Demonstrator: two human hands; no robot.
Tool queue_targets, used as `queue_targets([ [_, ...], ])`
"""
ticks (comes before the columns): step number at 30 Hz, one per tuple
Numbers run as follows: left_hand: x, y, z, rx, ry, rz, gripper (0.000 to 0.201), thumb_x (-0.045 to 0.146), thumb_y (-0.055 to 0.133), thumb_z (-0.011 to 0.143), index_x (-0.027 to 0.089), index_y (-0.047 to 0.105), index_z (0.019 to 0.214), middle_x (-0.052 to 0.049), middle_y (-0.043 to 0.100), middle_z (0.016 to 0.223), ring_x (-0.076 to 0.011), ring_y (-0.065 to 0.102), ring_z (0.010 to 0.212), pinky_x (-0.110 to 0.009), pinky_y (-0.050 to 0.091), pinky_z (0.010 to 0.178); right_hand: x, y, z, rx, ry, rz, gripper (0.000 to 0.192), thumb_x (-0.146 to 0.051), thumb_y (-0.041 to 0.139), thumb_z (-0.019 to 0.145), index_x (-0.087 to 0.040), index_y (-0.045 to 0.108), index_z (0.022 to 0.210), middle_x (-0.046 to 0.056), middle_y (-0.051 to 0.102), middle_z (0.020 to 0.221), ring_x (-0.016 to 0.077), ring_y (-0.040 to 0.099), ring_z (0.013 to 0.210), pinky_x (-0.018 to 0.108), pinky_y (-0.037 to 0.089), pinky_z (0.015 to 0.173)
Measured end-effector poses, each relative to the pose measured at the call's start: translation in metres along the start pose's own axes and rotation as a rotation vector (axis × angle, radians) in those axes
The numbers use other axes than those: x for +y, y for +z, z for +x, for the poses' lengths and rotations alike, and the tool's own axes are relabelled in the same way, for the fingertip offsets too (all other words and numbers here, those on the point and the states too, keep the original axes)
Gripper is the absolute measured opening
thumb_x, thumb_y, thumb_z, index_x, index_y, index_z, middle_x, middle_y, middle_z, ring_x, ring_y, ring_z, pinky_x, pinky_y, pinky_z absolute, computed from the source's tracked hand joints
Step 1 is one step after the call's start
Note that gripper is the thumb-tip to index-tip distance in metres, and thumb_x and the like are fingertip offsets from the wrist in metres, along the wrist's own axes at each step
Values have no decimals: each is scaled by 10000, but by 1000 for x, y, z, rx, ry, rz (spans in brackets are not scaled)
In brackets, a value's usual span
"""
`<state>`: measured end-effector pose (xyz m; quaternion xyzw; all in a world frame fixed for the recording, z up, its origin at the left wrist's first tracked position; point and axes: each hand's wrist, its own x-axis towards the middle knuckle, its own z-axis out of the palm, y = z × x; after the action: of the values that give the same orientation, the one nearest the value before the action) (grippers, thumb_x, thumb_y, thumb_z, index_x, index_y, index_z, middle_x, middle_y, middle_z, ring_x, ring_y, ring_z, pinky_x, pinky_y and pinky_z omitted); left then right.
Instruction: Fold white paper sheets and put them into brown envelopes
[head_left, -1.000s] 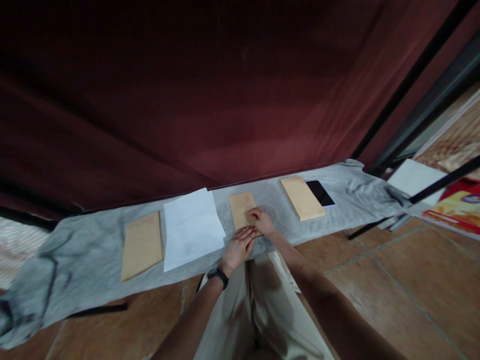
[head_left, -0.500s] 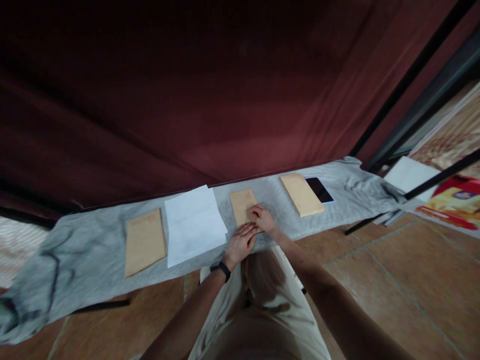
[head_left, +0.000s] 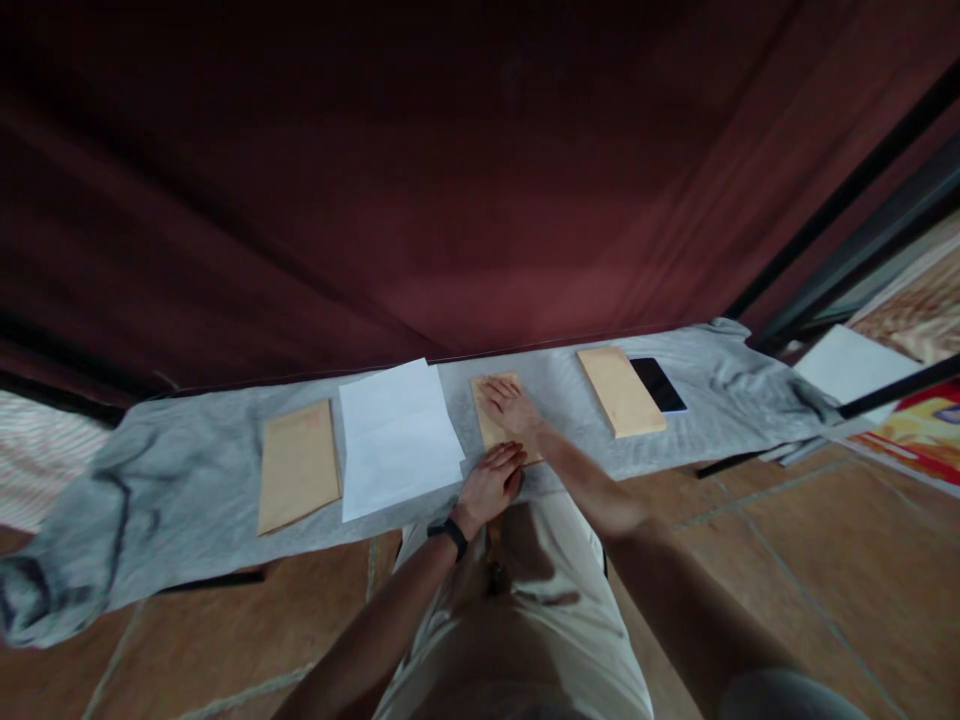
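Observation:
A brown paper envelope (head_left: 491, 432) lies in front of me on the grey cloth, partly covered by both hands. My right hand (head_left: 511, 405) rests flat on its upper half, fingers stretched out and pointing away to the left. On the near end of the envelope lies my left hand (head_left: 493, 482), fingers extended; a dark band (head_left: 448, 533) circles that wrist. White paper sheets (head_left: 399, 440) lie just left of the envelope. Left of them is a stack of brown envelopes (head_left: 300, 465). To the right sits a thicker pile of envelopes (head_left: 621, 392).
A dark tablet or phone (head_left: 658, 384) lies partly under the right pile. The grey cloth (head_left: 187, 470) covers a long narrow bench against a dark red curtain (head_left: 480, 200). Black metal bars (head_left: 847, 200) and a red printed box (head_left: 922, 430) stand at the right.
My right hand has slid up the envelope and flattened out, from bent fingers near the left hand. The left hand stays at the near end. The view has shifted slightly.

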<state>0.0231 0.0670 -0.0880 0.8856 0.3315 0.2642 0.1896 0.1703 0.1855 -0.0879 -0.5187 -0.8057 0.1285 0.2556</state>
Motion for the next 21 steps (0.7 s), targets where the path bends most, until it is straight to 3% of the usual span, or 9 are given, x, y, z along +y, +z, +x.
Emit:
queue_targets([
  [5, 3, -2, -1, 10, -3, -1, 374, 155, 525, 947, 193, 664, 1292, -93, 682, 1356, -221, 590, 1325, -464, 479, 1159, 4, 7, -18, -93, -81, -111, 452, -300, 463, 1039, -260, 519, 1485, 50, 453, 1602, 229, 381, 1506, 496, 219, 1275],
  [11, 4, -4, -5, 7, 12, 17, 301, 196, 552, 955, 197, 701, 1217, -96, 718, 1280, -237, 632, 1258, -470, 508, 1121, 5, -10, -67, -239, -128, -3, 462, -375, 368, 1082, -297, 484, 1523, 19, 440, 1607, 217, 380, 1508, 483, 253, 1273],
  [17, 4, -3, -11, 17, 13, 53, 299, 102, 533, 936, 192, 706, 1163, -100, 734, 1215, -226, 643, 1234, -440, 532, 1094, -2, -26, -116, -262, -148, 38, 481, -398, 321, 1101, -283, 429, 1555, 24, 417, 1618, 193, 379, 1508, 477, 261, 1278],
  [21, 8, -6, -19, 38, -4, 22, 312, 105, 520, 949, 193, 694, 1192, -103, 715, 1273, -222, 638, 1245, -447, 541, 1087, -6, -32, -139, -197, -176, 29, 492, -400, 412, 1082, -245, 443, 1548, 64, 460, 1591, 211, 432, 1478, 489, 300, 1265],
])
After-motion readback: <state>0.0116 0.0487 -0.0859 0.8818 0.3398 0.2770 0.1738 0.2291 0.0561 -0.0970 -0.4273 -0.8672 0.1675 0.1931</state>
